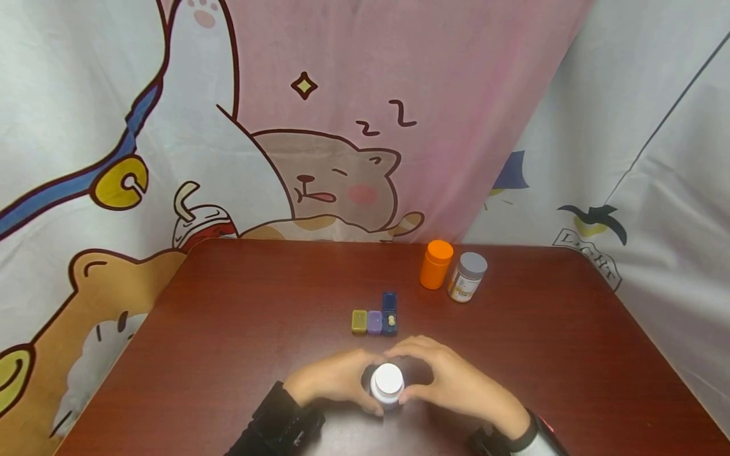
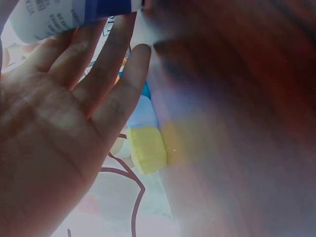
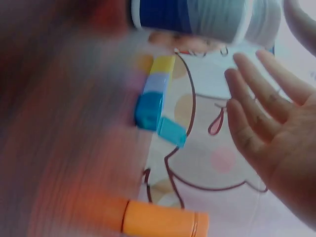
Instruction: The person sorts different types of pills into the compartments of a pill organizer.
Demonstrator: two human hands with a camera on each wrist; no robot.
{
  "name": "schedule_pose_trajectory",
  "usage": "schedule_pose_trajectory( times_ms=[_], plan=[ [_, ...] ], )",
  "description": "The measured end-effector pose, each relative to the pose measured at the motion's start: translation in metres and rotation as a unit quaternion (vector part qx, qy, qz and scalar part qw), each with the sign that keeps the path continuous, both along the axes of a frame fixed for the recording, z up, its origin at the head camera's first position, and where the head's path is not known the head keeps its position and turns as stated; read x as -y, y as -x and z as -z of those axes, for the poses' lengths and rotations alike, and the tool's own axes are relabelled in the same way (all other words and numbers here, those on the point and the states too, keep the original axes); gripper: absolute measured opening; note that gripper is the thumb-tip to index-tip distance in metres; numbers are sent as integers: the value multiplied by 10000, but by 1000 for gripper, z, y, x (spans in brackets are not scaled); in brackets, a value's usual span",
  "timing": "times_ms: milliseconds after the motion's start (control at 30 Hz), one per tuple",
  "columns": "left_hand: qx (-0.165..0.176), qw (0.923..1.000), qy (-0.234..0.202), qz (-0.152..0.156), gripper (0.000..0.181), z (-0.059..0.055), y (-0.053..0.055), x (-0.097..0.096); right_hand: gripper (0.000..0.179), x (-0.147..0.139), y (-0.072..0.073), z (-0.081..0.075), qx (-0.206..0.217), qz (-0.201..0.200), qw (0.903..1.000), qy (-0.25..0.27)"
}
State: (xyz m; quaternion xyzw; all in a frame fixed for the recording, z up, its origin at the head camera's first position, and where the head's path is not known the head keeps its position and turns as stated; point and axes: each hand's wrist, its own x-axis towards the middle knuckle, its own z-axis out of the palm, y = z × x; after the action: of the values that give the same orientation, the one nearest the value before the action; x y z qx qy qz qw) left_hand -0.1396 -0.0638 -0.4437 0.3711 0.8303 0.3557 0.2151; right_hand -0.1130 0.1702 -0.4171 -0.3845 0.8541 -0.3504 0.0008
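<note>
A white bottle with a white cap (image 1: 389,379) stands upright on the table between my two hands. Its label, blue towards the base, shows in the right wrist view on the bottle (image 3: 197,19). My left hand (image 1: 336,379) arches around its left side, fingers extended behind it and thumb in front. From the right, my right hand (image 1: 450,380) frames it, thumb tip close to its side; its fingers look straight and apart from the bottle in the right wrist view. Beyond the hands lies a pill organizer (image 1: 374,322) with yellow, purple and blue compartments. The blue lid (image 1: 390,301) is raised, with pale pills (image 1: 391,321) inside.
Towards the back right of the brown table (image 1: 274,285) stand an orange bottle (image 1: 436,265) and a white bottle with a grey cap (image 1: 467,277). Behind the table's far edge hangs a cartoon-printed curtain (image 1: 456,76).
</note>
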Motion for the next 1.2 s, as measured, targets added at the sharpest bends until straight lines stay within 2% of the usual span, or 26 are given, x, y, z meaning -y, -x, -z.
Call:
schedule_pose_trajectory(
  times_ms=[267, 600, 733, 967, 1100, 1200],
  plan=[
    [92, 9999, -41, -4, 58, 0, 0, -1, 41, -8, 10, 4, -16, 35, 9999, 109],
    [168, 9998, 30, -119, 64, 0, -1, 0, 35, 1, 3, 4, 62, -12, 9997, 250],
    [204, 9998, -32, -61, 67, -1, 0, 0, 37, 5, 0, 2, -33, -77, 9997, 210],
    [207, 9997, -105, 52, 58, -1, 1, 1, 40, 11, -3, 1, -681, -317, 9971, 132],
    [189, 9997, -108, 76, 57, -1, 2, 1, 43, 14, -6, 1, -1123, -193, 9934, -133],
    [138, 9998, -113, 131, 57, 0, 1, 2, 41, 18, -10, -1, -1480, 78, 9883, -370]
  ],
)
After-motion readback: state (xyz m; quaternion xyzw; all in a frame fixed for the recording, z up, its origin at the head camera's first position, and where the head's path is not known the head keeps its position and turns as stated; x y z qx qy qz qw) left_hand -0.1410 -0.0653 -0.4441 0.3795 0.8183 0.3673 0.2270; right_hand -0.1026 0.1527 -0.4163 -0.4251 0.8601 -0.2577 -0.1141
